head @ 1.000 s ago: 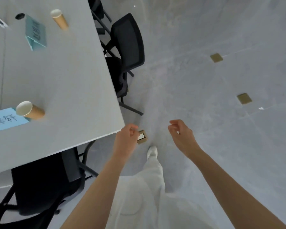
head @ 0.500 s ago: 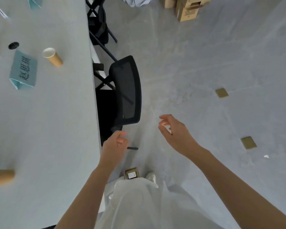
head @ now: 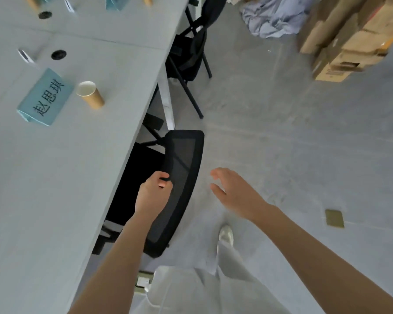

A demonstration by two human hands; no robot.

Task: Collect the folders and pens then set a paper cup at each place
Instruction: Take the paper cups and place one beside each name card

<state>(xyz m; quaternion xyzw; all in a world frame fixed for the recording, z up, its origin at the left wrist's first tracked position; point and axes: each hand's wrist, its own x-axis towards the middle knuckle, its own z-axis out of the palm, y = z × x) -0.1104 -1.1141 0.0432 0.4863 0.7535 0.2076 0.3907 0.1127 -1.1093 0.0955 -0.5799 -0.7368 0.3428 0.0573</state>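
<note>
Paper cup (head: 90, 94) — brown, upright, white inside, standing on the grey table (head: 43, 177) just beside a blue name card (head: 46, 97); well apart from both hands, up the table from them. More cups at the table's far edge, cut off by the frame.

Left hand (head: 152, 196) — fingers curled shut, nothing seen inside, held in front of the mesh back of a black chair (head: 182, 177) pushed under the table; contact unclear.

Right hand (head: 234, 193) — fingers spread, empty, over bare floor (head: 304, 155).

Cardboard boxes (head: 349, 37) and crumpled cloth (head: 275, 17) against the far side.
</note>
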